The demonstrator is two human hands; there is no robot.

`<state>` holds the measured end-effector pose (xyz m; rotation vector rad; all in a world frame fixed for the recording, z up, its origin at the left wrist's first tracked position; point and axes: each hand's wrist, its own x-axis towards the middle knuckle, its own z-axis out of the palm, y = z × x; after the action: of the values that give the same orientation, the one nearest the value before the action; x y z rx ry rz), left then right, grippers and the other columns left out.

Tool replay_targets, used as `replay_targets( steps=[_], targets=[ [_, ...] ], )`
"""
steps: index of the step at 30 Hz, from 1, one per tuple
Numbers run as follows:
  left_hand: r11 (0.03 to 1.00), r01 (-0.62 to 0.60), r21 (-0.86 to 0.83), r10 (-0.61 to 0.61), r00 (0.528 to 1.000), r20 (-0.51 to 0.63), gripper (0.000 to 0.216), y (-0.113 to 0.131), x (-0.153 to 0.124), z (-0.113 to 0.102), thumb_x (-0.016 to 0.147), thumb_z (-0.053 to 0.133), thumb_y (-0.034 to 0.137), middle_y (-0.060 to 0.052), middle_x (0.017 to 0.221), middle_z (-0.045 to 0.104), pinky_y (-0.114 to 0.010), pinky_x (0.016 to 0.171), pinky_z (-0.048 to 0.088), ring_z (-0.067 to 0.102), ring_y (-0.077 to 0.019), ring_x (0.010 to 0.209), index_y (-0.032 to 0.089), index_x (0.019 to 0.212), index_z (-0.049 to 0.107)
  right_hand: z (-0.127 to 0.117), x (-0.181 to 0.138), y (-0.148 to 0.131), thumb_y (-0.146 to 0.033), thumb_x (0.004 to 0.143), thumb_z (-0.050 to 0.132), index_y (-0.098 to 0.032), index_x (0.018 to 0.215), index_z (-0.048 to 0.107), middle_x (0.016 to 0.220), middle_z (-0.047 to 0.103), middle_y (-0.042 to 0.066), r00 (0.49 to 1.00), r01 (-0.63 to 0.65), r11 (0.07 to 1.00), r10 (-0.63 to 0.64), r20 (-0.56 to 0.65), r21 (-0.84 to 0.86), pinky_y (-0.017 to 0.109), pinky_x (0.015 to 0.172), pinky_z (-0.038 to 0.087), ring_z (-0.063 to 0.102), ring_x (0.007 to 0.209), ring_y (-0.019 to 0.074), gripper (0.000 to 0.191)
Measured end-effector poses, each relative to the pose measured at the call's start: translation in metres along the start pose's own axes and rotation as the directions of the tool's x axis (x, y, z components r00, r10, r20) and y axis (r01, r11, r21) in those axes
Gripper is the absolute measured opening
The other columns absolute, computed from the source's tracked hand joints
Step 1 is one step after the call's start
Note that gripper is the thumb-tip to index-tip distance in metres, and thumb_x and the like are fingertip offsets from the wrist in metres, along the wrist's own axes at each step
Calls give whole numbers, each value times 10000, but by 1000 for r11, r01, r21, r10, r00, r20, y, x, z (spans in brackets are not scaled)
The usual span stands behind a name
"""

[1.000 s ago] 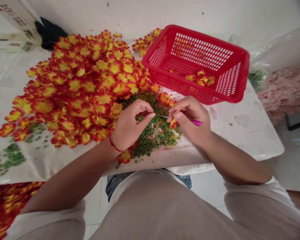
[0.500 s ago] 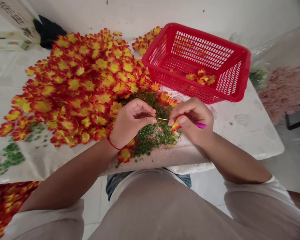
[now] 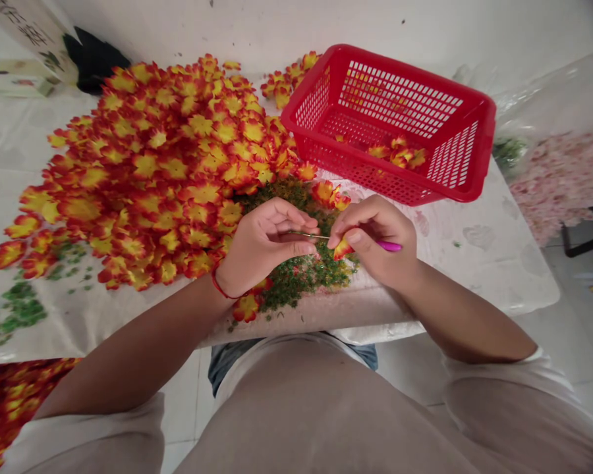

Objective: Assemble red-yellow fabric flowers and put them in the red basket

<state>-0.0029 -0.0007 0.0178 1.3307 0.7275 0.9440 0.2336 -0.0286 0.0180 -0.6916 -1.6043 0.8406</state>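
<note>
My right hand (image 3: 383,234) is closed round a thin metal needle tool with a purple handle (image 3: 389,246). A yellow-and-red artificial flower petal piece (image 3: 343,248) is pinched in the same fingers. Leftward from them the needle (image 3: 321,236) reaches in between the fingertips of my left hand (image 3: 277,237), which are curled close round its tip. A tiny green bit shows on the needle there; what else the left fingers grip is too small to make out. Under both hands lies a heap of small green plastic pieces (image 3: 296,283).
A large pile of red-and-yellow petal pieces (image 3: 168,171) covers the table's left side. Behind my right hand stands a red plastic basket (image 3: 375,178) with several petals inside. Scattered green bits (image 3: 20,306) lie far left. Pink flowers (image 3: 563,178) are beyond the table's right edge.
My left hand has shifted slightly right along the needle, its thumb and fingers a little farther apart. The right hand has moved slightly left. A green bit now shows on the needle.
</note>
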Motion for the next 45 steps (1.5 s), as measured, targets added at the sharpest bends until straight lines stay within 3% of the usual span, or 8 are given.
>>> replay_targets(
  steps=[7,13,18,21,26,31,38,45],
  targets=[
    [998,-61,24,61,998,-8,338,6,-3,4,912,1002,377,-87,1125,892,-408,990,752,885,-243,1055,208,981,718,2,2,1,-410,1096,804,-271,1050,792,860,830,16,1000,-9,1000,9,-2,25,328,634,612,786,707,179,147],
    [947,-110,300,151,982,-116,237,8,-8,7,968,929,387,-72,1043,868,-382,938,724,856,-240,1004,212,982,769,4,2,3,-444,1061,845,-263,1011,795,909,821,33,999,-21,1000,21,36,1,348,671,618,770,754,191,194],
    [831,-197,521,228,974,5,12,10,-11,6,1014,815,239,-29,984,844,-330,865,648,798,-198,899,244,1025,816,5,2,4,-431,1085,815,-261,1005,784,859,787,20,992,-42,999,41,116,2,333,679,594,742,763,186,191],
    [818,-220,531,235,971,41,56,8,-11,5,1023,774,204,-21,987,838,-318,864,627,785,-189,896,247,1041,806,5,1,5,-412,1090,811,-254,1020,781,864,769,14,988,-59,998,57,145,10,313,678,581,727,763,172,175],
    [862,-196,468,237,971,-29,109,6,-11,6,1059,810,336,-54,1023,855,-360,911,661,814,-226,964,245,1002,791,6,3,6,-470,1050,857,-263,1099,788,1011,778,40,994,-73,997,72,81,14,319,743,605,743,870,181,223],
    [766,-266,585,411,902,-128,103,10,-11,3,1067,803,251,-39,1040,881,-359,901,659,845,-218,1006,246,969,773,6,5,5,-507,1056,847,-263,1089,731,890,707,-18,971,-227,971,231,-53,80,263,591,543,664,675,121,272],
    [554,-358,752,577,816,-36,128,9,-9,-1,1034,814,161,-8,1003,885,-318,904,670,859,-184,964,233,950,752,7,5,2,-506,1097,795,-269,1012,617,772,736,-55,919,-387,906,394,-8,168,234,545,511,641,574,100,308],
    [588,-356,726,574,816,-64,144,5,-11,2,996,863,140,-8,990,884,-287,890,682,864,-171,933,224,961,751,8,3,5,-485,1101,796,-268,1045,601,791,780,-54,934,-355,913,353,46,201,258,600,584,688,592,108,298]
  ],
)
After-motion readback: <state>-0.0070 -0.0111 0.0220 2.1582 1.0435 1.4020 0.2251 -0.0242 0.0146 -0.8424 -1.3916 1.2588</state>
